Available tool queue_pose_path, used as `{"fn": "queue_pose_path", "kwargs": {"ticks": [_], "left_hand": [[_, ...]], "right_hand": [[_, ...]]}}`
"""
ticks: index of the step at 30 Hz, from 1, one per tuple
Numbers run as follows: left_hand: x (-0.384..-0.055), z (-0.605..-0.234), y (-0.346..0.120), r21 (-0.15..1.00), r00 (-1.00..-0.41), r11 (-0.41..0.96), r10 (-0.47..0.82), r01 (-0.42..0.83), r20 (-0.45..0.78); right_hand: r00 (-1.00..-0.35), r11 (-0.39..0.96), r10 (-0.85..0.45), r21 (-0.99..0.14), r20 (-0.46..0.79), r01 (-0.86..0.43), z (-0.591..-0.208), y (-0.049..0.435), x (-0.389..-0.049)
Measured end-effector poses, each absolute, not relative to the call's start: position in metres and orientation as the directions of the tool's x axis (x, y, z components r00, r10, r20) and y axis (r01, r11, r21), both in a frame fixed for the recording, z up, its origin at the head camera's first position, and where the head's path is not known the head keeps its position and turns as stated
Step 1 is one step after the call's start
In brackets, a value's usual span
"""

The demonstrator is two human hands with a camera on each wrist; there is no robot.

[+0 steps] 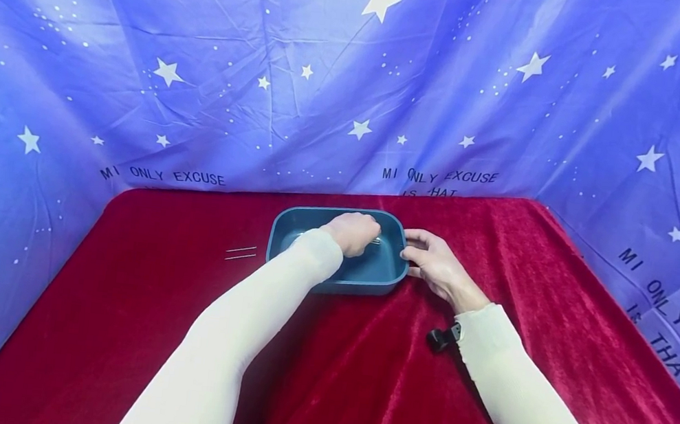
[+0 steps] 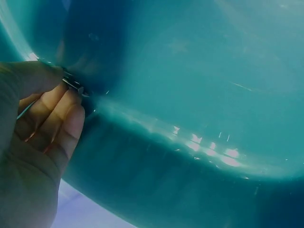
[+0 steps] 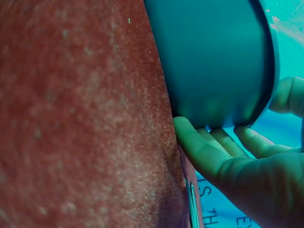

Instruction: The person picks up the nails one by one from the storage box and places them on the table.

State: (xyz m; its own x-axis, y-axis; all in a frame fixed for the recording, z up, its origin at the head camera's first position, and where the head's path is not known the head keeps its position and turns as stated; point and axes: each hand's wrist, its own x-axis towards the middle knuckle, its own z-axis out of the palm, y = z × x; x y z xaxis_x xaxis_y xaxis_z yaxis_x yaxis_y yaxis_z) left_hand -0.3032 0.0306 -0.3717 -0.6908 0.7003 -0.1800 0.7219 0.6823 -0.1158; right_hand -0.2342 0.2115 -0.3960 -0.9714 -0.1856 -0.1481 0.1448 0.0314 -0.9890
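A dark blue rectangular basin with rounded corners stands on the red cloth. My left hand reaches inside it, back of the hand upward. Between its thumb and fingertips it pinches a thin, shiny metal piece, close to the basin's inner wall; most of the piece is hidden by the hand. Beside its knuckles a short bright end shows. At the basin's right end my right hand grips the wall, the thumb over the rim and the fingers against the outside.
Two thin silvery rods lie on the cloth just left of the basin. More slim rods show near the right hand in the right wrist view. Behind the red-covered table hangs a blue curtain with stars.
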Motion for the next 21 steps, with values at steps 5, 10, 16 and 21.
{"fn": "queue_pose_path", "kwargs": {"ticks": [5,10,16,21], "left_hand": [[-0.3035,-0.3726,0.0302,-0.104,-0.694,0.689,0.695,0.718,-0.187],[-0.3034,-0.3743,0.0296,-0.107,-0.695,0.689,0.695,0.717,-0.182],[-0.3043,-0.3767,0.0308,-0.116,-0.699,0.691,0.691,0.714,-0.183],[-0.3045,-0.377,0.0302,-0.109,-0.704,0.699,0.681,0.707,-0.2]], "right_hand": [[-0.972,0.035,-0.185,-0.989,-0.147,0.143,-0.3962,0.2117,-0.2338],[-0.971,0.039,-0.187,-0.989,-0.148,0.144,-0.3957,0.2115,-0.234],[-0.971,0.037,-0.19,-0.989,-0.146,0.142,-0.3955,0.212,-0.2343],[-0.97,0.041,-0.195,-0.989,-0.146,0.141,-0.3953,0.2116,-0.2342]]}}
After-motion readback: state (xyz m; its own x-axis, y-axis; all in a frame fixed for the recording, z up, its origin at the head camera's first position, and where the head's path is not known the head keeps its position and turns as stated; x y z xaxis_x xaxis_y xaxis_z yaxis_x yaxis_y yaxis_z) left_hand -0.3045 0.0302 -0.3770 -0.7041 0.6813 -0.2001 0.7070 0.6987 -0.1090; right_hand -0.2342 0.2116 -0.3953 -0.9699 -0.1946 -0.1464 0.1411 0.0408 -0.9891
